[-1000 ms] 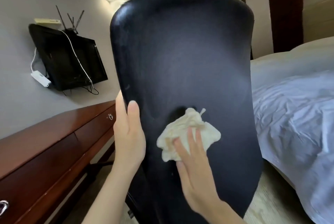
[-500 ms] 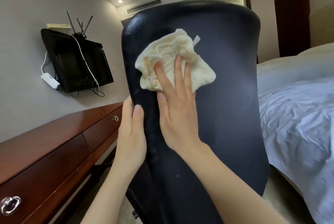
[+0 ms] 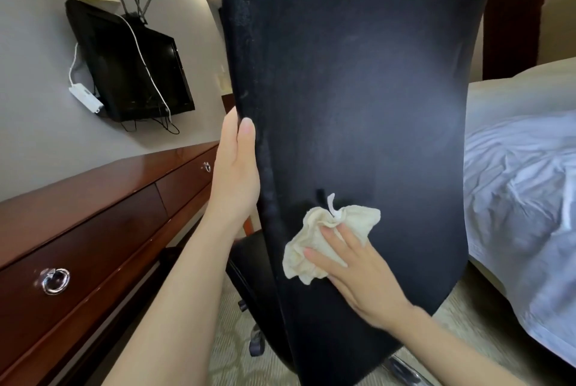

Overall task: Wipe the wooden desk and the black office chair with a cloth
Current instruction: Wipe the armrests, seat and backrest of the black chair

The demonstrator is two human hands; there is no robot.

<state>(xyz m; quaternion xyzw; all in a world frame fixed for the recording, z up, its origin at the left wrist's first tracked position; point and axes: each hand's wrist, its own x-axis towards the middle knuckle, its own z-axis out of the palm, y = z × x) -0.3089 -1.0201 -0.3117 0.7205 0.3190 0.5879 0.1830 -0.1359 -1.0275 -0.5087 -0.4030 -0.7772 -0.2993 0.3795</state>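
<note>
The right hand [image 3: 358, 273], fingers flat on the cloth [image 3: 314, 239], had swept from the chair back [image 3: 358, 89]'s upper left down to its lower middle, likely completing a stroke; the left hand [image 3: 233, 179] still gripped the left edge.

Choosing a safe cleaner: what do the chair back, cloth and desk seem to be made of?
Chair back: probably black leather or leather-like vinyl, judging by the pebbled grain at its edge and soft sheen. Cloth: cream terry or cotton towelling, fuzzy and crumpled in soft folds. Desk: reddish-brown wood or veneer under glossy lacquer, which mirrors the light.
</note>
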